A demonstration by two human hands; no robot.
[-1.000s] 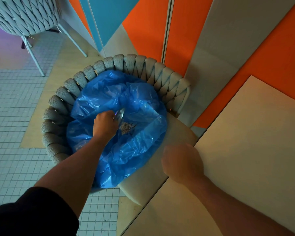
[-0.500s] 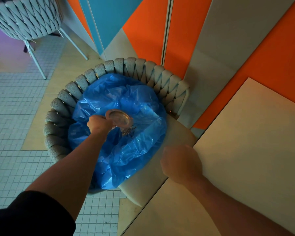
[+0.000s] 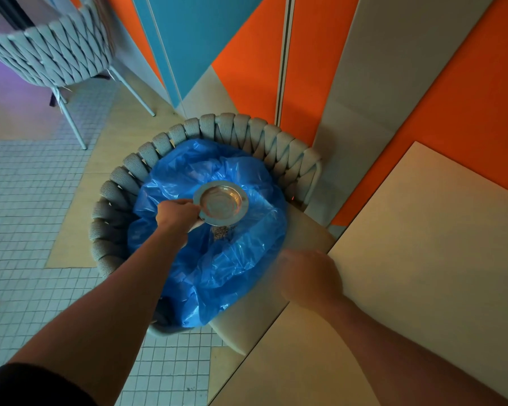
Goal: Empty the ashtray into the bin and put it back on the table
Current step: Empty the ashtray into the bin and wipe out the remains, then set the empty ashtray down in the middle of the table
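My left hand grips the left rim of a round metal ashtray and holds it level, bowl up, over the blue bin bag. The ashtray's bowl looks bare. A small heap of ash and butts lies in the bag just below it. The bag sits in a grey woven chair. My right hand is blurred, with curled fingers and nothing in it, at the edge of the beige table.
A second woven chair on thin metal legs stands at the back left on the tiled floor. Orange, blue and grey wall panels rise behind the bin. The table fills the right side of the view.
My left hand has turned the ashtray from tipped on edge back to bowl up and lifted it slightly. The ash lies in the bag. My right hand has barely moved.
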